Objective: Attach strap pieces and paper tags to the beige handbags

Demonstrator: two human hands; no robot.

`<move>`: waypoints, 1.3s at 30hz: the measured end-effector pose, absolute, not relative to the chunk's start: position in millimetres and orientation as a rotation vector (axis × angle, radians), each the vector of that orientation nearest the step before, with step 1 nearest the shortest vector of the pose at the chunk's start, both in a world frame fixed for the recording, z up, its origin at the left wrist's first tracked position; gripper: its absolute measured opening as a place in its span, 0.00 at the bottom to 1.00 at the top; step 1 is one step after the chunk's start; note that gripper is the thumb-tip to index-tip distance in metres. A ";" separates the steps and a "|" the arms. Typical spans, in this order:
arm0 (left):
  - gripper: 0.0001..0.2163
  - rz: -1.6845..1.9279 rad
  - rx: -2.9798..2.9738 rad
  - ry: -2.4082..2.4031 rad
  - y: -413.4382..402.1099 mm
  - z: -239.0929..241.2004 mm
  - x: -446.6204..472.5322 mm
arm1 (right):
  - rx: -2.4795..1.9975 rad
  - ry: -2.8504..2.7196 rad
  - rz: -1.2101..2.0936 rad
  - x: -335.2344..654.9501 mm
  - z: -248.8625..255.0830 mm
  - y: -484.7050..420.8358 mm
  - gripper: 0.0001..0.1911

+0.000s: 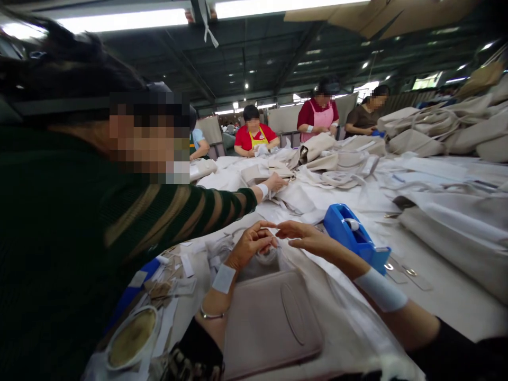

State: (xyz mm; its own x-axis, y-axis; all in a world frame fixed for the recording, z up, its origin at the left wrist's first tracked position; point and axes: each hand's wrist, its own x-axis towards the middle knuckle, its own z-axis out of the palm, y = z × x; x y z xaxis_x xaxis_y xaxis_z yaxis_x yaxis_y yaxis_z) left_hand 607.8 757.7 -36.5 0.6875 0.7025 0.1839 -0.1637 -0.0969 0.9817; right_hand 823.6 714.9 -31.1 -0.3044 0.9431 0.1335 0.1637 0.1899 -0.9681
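Note:
My left hand [254, 242] is raised over the top edge of a taupe leather bag [265, 323], its fingers curled in and the index finger reaching right. Whatever may be in that curl is hidden. From the right comes my right hand [304, 236], fingers stretched out and thumb a little apart, nothing visible in it. The fingertips of both hands meet or nearly meet. Below them, at the bag's upper edge, is a bundle of clear or whitish wrap [266, 256]. The bag lies in front of me, an oval outline on its face. A blue tape dispenser [353, 235] stands beside my right hand.
A co-worker's striped sleeve [190, 211] reaches across from the left, the hand [275, 182] at a beige bag. A round tin [133, 338] and paper scraps lie lower left. Metal hooks [410, 272] lie right of the dispenser. Beige bags [444, 127] pile up behind; several people work beyond.

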 end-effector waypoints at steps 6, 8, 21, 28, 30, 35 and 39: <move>0.24 0.840 1.441 0.432 759.3 -36.8 606.9 | -0.957 -1.615 1.227 787.1 -31.2 724.4 0.19; 0.24 0.871 1.437 0.427 759.6 -36.9 607.1 | -0.953 -1.579 1.273 787.8 -34.3 722.3 0.20; 0.22 1.225 1.212 0.511 766.4 -36.5 605.5 | -0.840 -1.416 1.549 800.3 -19.8 741.4 0.17; 0.18 1.470 1.132 0.628 776.3 -39.7 600.0 | -0.874 -1.444 1.620 786.4 -7.5 785.0 0.15; 0.17 1.543 1.087 0.643 778.9 -40.9 598.2 | -0.893 -1.447 1.624 782.4 -3.2 794.4 0.14; 0.16 1.602 0.960 0.631 781.9 -43.0 594.6 | -0.912 -1.459 1.665 771.4 2.2 812.0 0.15; 0.15 1.612 0.948 0.728 785.2 -47.0 593.1 | -0.963 -1.520 1.672 766.5 2.0 825.9 0.16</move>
State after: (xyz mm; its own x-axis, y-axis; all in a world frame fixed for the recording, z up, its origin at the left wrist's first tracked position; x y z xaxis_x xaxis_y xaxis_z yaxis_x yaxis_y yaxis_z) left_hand 593.1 785.2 -47.0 -0.1052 0.9719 0.2107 -0.4844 -0.2351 0.8427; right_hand 766.5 825.9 2.0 -0.5016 0.8612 -0.0819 -0.0003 -0.0948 -0.9955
